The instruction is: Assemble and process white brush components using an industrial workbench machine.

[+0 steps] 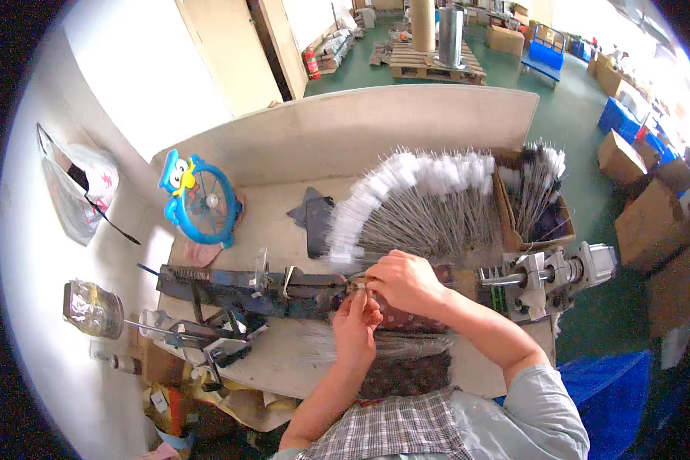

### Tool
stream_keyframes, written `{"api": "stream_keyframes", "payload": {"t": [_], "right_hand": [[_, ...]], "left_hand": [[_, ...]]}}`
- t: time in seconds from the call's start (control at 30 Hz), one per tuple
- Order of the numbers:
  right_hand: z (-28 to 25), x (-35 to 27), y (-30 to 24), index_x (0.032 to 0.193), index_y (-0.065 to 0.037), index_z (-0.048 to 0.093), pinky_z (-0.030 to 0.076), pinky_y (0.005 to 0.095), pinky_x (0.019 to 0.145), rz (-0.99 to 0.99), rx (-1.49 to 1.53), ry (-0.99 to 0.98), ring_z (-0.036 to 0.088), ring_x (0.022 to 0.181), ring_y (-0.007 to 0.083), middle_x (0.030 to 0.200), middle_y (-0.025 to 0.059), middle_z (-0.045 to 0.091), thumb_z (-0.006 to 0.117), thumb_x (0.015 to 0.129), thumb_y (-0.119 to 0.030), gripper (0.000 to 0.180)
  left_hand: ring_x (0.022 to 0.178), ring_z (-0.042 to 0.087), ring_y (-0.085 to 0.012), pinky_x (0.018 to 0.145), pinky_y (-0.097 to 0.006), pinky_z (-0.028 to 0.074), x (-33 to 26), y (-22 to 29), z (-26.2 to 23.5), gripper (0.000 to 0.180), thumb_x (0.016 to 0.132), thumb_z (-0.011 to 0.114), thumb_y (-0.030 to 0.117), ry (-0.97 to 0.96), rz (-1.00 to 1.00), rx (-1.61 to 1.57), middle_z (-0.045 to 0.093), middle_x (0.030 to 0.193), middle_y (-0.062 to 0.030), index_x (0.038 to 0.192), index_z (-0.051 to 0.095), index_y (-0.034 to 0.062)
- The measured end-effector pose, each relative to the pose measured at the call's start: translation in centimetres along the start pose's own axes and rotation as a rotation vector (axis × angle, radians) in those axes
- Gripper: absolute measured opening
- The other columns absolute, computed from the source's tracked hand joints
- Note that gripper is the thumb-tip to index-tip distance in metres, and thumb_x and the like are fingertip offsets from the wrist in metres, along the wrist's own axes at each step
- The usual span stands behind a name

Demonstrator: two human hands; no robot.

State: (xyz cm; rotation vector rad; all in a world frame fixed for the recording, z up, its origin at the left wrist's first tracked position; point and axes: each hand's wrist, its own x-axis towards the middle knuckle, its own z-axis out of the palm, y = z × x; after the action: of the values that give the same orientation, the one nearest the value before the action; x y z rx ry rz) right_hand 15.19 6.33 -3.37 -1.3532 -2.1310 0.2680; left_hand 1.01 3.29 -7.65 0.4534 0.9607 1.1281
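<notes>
My left hand (356,330) is closed, thumb and fingers pinched together and pointing up at the middle of a long dark machine bar (230,285). My right hand (406,282) meets it from the right, its fingers also closed in a pinch. Something small and pale lies between the fingertips, too hidden to name. Just beyond my hands, a large fan of thin wire brushes (429,218) spreads over the table, white bristle ends pointing away. Loose thin wires (314,343) lie by my left wrist.
A blue toy-shaped fan (207,203) stands at the back left. A cardboard box (506,207) holds more brushes. To the right sits a metal motor unit with a shaft (540,276); a black clamp frame (222,341) is at the left. A raised board (345,130) edges the table's far side.
</notes>
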Motion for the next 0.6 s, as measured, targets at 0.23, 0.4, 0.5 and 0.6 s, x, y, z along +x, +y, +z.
{"api": "stream_keyframes", "payload": {"t": [0.23,0.4,0.5,0.6], "right_hand": [[-0.9,0.4,-0.7,0.083,-0.007,0.067,0.049,0.0378,0.071,0.219,0.175,-0.133,0.061,0.081,0.0295,0.083,0.0111,0.065,0.059,0.077,-0.028,0.023],[-0.4,-0.5,-1.0,0.090,-0.007,0.067,0.048,0.0350,0.073,0.173,0.090,0.011,0.060,0.082,0.0266,0.085,0.0085,0.065,0.066,0.072,-0.024,0.025],[0.8,-1.0,-2.2,0.092,-0.009,0.066,0.047,0.0378,0.074,0.049,-0.001,0.135,0.057,0.088,0.0261,0.088,0.0065,0.063,0.065,0.071,-0.028,0.028],[2.6,-1.1,-2.5,0.093,-0.009,0.065,0.046,0.0367,0.075,0.066,-0.074,0.226,0.057,0.088,0.0223,0.089,0.0041,0.063,0.070,0.065,-0.023,0.033]], "left_hand": [[0.061,0.055,-0.0139,0.062,-0.028,0.046,-0.1,0.5,-0.3,0.032,0.092,0.049,0.037,-0.110,0.042,0.206,0.057,0.071,-0.0040,0.090,0.054,0.0054],[0.091,0.057,-0.0173,0.079,-0.030,0.043,0.2,0.4,0.6,0.043,0.094,0.038,0.042,-0.046,-0.024,-0.157,0.059,0.097,-0.0102,0.102,0.051,0.0015],[0.080,0.056,-0.0148,0.077,-0.028,0.044,0.6,-0.4,0.5,0.035,0.094,0.041,0.040,0.042,0.011,-0.241,0.057,0.088,-0.0035,0.096,0.052,0.0065],[0.080,0.055,-0.0130,0.075,-0.026,0.044,0.7,-0.6,-0.2,0.028,0.093,0.044,0.033,0.027,0.035,-0.237,0.055,0.089,-0.0015,0.094,0.052,0.0066]]}}
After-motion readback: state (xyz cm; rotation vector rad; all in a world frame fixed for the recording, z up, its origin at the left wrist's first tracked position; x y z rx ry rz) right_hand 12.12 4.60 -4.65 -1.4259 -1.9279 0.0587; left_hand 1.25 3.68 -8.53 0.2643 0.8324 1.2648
